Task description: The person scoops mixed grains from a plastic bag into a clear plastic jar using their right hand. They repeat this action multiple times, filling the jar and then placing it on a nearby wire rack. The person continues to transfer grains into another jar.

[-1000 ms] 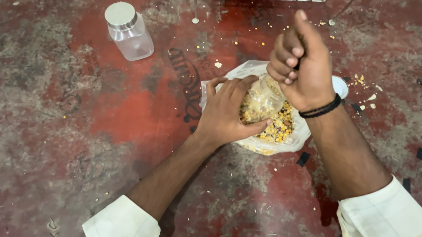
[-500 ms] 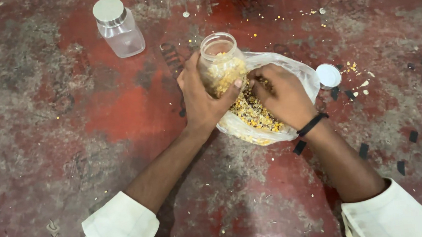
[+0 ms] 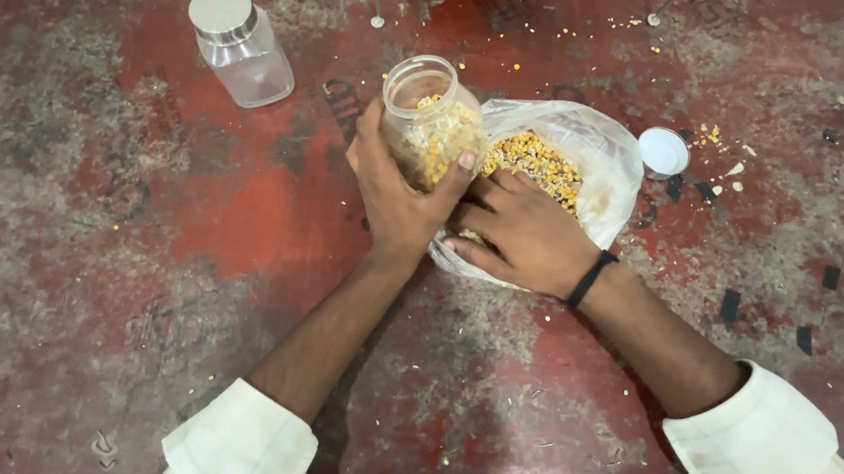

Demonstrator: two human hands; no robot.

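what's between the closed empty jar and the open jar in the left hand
Only bare red tabletop with dark printed marks lies between the capped jar and the open jar, seen from the head camera.

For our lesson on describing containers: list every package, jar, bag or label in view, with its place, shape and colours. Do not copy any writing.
Open jar: centre, held by the left hand; clear, rounded, part-filled with yellow grains.
Plastic bag: right of it, under the right hand; clear, crumpled, holding yellow grains.
Closed jar: top left; clear, squarish, silver lid, empty.
White lid: right of the bag; round.
Labels or screens: none seen.
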